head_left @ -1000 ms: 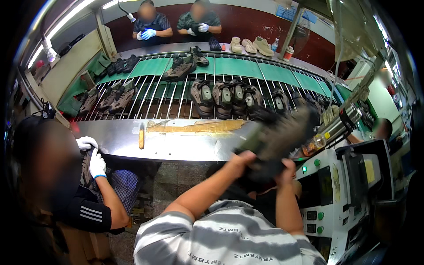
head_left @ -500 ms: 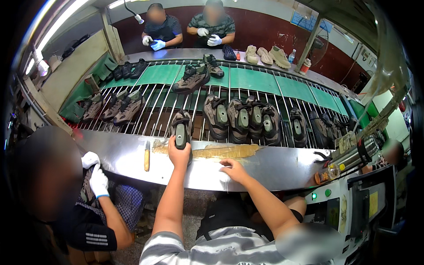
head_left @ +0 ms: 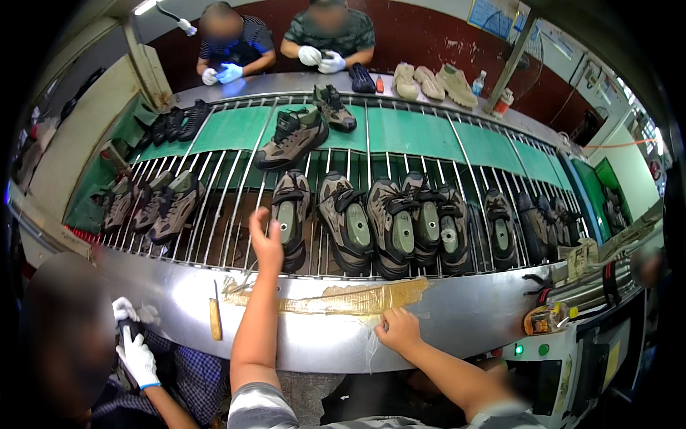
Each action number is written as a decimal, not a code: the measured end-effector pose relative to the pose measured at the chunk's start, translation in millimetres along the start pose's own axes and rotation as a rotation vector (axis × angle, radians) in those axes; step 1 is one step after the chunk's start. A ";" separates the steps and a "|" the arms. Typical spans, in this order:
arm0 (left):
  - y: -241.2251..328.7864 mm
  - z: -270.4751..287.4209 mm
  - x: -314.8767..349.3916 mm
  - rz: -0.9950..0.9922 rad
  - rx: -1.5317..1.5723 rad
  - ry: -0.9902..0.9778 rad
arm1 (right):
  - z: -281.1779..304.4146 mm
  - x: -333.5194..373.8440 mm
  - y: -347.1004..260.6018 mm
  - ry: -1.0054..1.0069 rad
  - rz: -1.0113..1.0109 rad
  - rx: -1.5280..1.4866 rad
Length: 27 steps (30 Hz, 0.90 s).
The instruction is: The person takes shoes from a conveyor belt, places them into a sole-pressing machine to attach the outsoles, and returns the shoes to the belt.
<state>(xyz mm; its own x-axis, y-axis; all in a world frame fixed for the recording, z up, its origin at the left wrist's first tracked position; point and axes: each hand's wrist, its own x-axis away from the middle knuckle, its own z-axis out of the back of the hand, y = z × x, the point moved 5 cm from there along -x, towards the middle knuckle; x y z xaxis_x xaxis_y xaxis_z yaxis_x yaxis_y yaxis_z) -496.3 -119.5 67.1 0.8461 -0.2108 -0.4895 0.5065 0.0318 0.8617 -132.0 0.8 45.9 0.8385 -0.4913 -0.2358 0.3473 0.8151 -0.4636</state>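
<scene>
On the rack (head_left: 366, 132), beyond the bench (head_left: 179, 286), stands the shoe (head_left: 291, 223); we judge we're setting it in line, and the next move calls for drawing our left hand (head_left: 266, 247) clear. That hand is spread wide, empty, just beside the shoe, contact unclear. Our right hand (head_left: 400, 330) is half curled at the bench; we cannot tell whether it holds anything.

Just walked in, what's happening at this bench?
The person's open left hand is beside a brown shoe on the rack; contact is unclear. The right hand is curled over the steel ledge, near brown tape. A wooden-handled tool lies on the ledge, and more shoes line the rack. Two gloved people are opposite.
</scene>
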 end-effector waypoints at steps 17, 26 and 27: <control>-138.8 -189.5 -306.5 0.284 -0.290 0.380 | 0.7 -19.3 -3.2 -0.082 0.079 -0.013; 142.8 -150.0 -235.6 -0.190 0.257 -0.125 | 1.6 -1.4 -4.9 -0.033 -0.008 -0.098; 194.5 -130.3 -215.7 -0.095 0.314 -0.217 | 5.0 -1.8 -5.6 -0.037 -0.018 -0.141</control>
<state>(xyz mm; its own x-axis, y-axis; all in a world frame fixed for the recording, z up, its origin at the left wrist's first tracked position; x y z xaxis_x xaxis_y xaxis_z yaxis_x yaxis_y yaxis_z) -558.7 59.5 322.9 0.7261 -0.4012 -0.5584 0.4770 -0.2910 0.8293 -133.3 -1.4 53.2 0.8482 -0.4920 -0.1962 0.3022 0.7537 -0.5836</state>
